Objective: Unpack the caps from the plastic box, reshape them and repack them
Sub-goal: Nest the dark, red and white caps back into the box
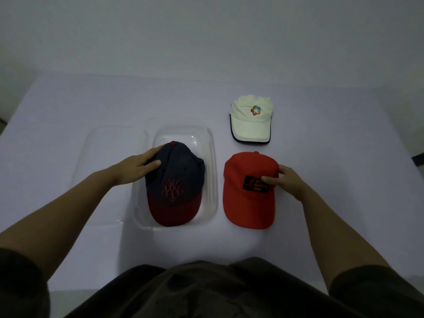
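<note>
Three caps show. Left hand [135,167] grips the navy cap [175,182] in the plastic box [212,161], brim toward the person. Right hand [285,180] pinches the red cap [249,191] beside it.

Navy cap [176,180] inside clear plastic box [212,171]; red cap [249,191] just right of it, cream cap [251,121] beyond.
</note>
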Motion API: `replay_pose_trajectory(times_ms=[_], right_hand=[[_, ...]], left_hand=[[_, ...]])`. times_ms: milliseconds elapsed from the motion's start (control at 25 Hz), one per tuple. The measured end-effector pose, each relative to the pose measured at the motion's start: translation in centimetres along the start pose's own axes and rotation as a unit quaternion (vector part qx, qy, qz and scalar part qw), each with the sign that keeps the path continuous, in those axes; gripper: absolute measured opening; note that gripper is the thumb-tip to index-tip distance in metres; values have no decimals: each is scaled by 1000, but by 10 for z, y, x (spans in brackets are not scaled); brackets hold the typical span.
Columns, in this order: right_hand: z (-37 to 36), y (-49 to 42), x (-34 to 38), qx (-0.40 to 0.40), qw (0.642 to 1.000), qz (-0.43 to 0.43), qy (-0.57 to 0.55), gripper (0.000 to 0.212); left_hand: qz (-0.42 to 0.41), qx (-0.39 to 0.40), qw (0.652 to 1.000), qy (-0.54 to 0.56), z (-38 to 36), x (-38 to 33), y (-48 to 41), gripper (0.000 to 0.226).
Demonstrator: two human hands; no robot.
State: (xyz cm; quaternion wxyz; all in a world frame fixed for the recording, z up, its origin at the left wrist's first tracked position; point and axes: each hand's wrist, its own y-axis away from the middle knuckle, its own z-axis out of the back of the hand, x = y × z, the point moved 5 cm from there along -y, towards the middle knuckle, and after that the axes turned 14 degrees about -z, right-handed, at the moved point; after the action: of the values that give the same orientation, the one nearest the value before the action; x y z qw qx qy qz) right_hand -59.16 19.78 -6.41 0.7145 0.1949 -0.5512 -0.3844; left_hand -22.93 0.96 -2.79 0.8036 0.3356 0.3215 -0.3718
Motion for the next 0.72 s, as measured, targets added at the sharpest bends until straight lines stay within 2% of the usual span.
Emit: replay_pose_trajectory(times_ms=[160,240,400,480,600,720], right_hand=[[4,5,4,49,999,-4,-1,44],[12,6,7,56,998,1,-15,44],[38,18,44,43,995,63,-57,78],[46,26,81,30,990,115,-79,84],[36,31,146,10,979,187,-83,71],[4,27,208,-9,964,260,-59,49]], left_hand=[[-1,0,1000,13,0,1,1,54],[-1,12,1000,22,1,1,1,59],[8,14,999,34,2,5,2,50],[10,14,1000,25,2,6,2,50],[-7,13,1000,20,4,2,6,55],[-30,17,999,17,6,-4,9,73]])
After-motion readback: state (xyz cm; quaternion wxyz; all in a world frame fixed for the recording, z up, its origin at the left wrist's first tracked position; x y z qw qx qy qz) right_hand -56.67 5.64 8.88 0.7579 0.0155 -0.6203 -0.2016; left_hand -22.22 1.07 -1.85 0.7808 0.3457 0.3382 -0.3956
